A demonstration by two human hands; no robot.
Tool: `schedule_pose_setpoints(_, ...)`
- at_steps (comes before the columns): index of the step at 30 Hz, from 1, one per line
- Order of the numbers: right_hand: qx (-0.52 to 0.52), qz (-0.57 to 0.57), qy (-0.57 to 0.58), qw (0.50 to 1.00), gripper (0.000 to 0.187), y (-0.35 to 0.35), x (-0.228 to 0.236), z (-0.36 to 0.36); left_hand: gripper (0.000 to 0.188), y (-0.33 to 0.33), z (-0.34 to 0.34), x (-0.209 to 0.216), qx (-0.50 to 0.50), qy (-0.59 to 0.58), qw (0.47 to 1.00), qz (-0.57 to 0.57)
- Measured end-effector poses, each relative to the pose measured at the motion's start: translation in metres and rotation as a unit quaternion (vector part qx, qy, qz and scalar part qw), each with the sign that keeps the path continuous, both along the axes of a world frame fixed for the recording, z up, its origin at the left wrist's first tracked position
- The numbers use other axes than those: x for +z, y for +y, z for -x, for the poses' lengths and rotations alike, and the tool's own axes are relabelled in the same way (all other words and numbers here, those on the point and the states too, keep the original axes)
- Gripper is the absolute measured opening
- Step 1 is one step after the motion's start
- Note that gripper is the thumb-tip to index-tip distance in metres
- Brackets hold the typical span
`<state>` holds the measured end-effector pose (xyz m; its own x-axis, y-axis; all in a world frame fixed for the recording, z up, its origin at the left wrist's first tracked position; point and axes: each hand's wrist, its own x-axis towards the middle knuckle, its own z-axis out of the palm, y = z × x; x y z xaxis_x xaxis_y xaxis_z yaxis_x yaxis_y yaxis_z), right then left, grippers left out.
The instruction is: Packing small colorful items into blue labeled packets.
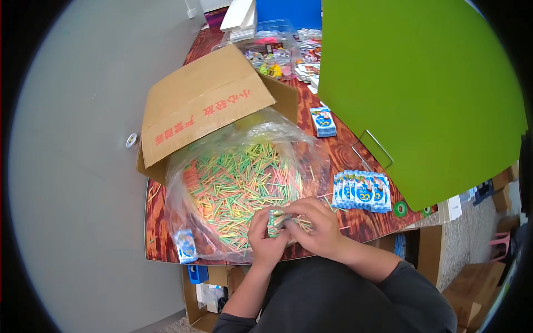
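Observation:
Both hands meet over the near edge of a heap of short pastel sticks [239, 183], coloured green, yellow, pink and orange. The heap lies in a clear plastic bag [302, 150] spread open from a cardboard box [205, 100]. My left hand [267, 241] is closed, its thumb and fingers curled toward the right. My right hand [316, 227] is also closed, with its fingertips pressed against those of the left. Some small greenish, whitish thing shows between the fingertips. Whether it is sticks or a small packet, I cannot tell.
Blue-and-white packets [362, 190] lie in an overlapping row at right. Another stack of packets [323, 121] is farther back, and one packet [185, 246] sits at the near left corner. A green panel [416, 100] flanks the wood-patterned table [161, 222]; clear plastic containers [277, 47] stand behind.

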<state>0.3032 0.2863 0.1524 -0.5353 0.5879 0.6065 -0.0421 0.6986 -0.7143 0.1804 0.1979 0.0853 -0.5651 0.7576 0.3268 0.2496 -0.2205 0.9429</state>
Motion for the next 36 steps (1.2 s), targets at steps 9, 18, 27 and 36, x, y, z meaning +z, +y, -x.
schedule_pose_setpoints(9, 0.092, 0.072, -0.02, 0.993, 0.052, 0.012, 0.001, -0.024, 0.037, -0.012, 0.014, 0.012, -0.206, -0.304, 0.929, 0.043)
schedule_pose_setpoints(18, 0.15, 0.094, -0.07, 0.982, 0.041, 0.018, -0.021, -0.029, 0.024, -0.009, 0.004, 0.007, -0.16, 0.021, 0.985, 0.054)
schedule_pose_setpoints(27, 0.185, 0.184, -0.001, 0.965, 0.028, 0.011, -0.04, -0.039, 0.017, -0.018, -0.003, -0.006, -0.234, -0.132, 0.95, 0.16)
schedule_pose_setpoints(36, 0.208, 0.159, -0.104, 0.96, 0.027, 0.012, -0.044, -0.058, 0.011, -0.016, -0.016, -0.014, -0.217, -0.085, 0.964, 0.127)
